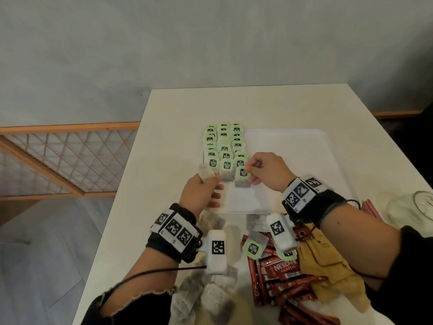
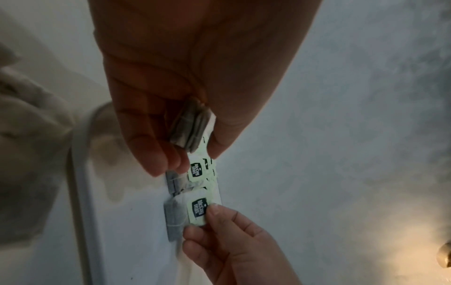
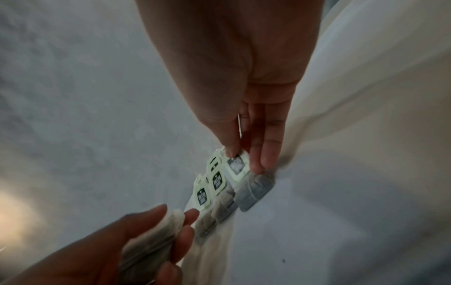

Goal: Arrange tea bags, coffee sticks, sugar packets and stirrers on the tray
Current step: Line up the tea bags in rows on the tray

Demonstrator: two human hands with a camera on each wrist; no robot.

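Three rows of tea bags with green tags [image 1: 223,146] fill the left part of the white tray [image 1: 295,141]. My right hand [image 1: 249,171] pinches the green tag of the nearest tea bag [image 1: 242,179] in the right row; the bag lies on the tray. The right wrist view shows thumb and finger on that tag [image 3: 238,166]. My left hand [image 1: 208,182] hovers at the tray's left front corner and grips a small stack of tea bags [image 1: 206,174]. That stack [image 2: 191,129] sits between thumb and fingers in the left wrist view.
Loose tea bags [image 1: 210,299] lie near the table's front edge. Red coffee sticks [image 1: 281,275] and yellowish packets [image 1: 332,275] are heaped under my right forearm. A glass jar [image 1: 412,207] and thin red sticks [image 1: 372,208] lie at the right. The table's left edge is close.
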